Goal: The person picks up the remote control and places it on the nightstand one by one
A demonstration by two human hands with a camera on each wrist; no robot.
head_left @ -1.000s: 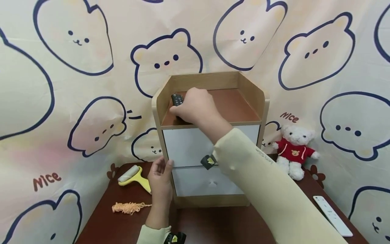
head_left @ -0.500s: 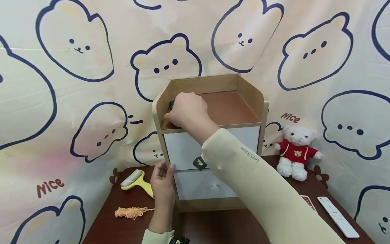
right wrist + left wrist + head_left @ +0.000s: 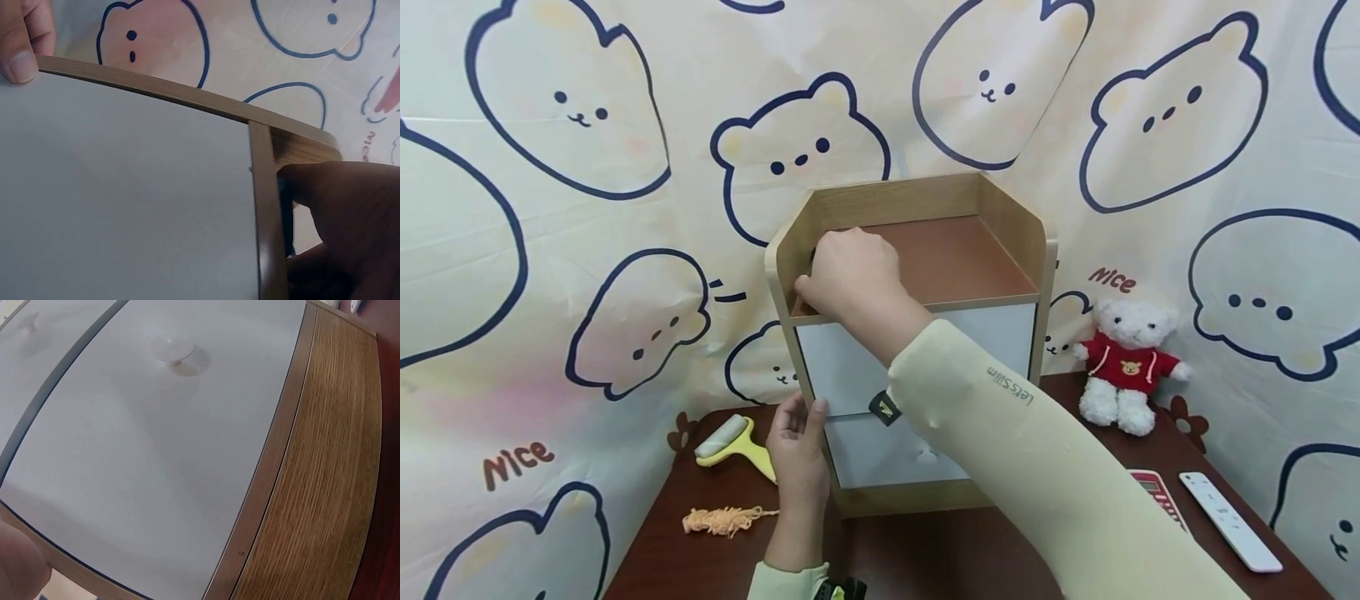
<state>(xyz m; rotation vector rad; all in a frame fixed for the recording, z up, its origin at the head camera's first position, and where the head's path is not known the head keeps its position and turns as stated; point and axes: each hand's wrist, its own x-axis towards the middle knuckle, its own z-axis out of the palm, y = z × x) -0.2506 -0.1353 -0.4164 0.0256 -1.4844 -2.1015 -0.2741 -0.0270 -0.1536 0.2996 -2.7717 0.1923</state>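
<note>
A wooden cabinet [image 3: 917,196] with two white drawer fronts stands at centre. My right hand [image 3: 857,271] is at the left end of its brown top shelf [image 3: 947,258], fingers curled round a dark object. Little of that object [image 3: 287,215] shows in the right wrist view, between thumb and fingers; in the head view only a sliver peeks out behind the hand. My left hand [image 3: 799,475] touches the cabinet's left side edge at drawer height, thumb at the front edge, fingers loosely bent. A drawer knob [image 3: 173,348] shows in the left wrist view.
Left on the brown table [image 3: 658,558] lie a yellow-handled roller [image 3: 741,446] and orange yarn [image 3: 722,521]. At right are a white teddy bear [image 3: 1127,367] in red, a red calculator-like item [image 3: 1157,493] partly behind the sleeve, and a white remote [image 3: 1230,522].
My right hand has moved left and slightly down along the shelf with the dark, buttoned object, which is now mostly hidden. My left hand stays at the cabinet's side.
</note>
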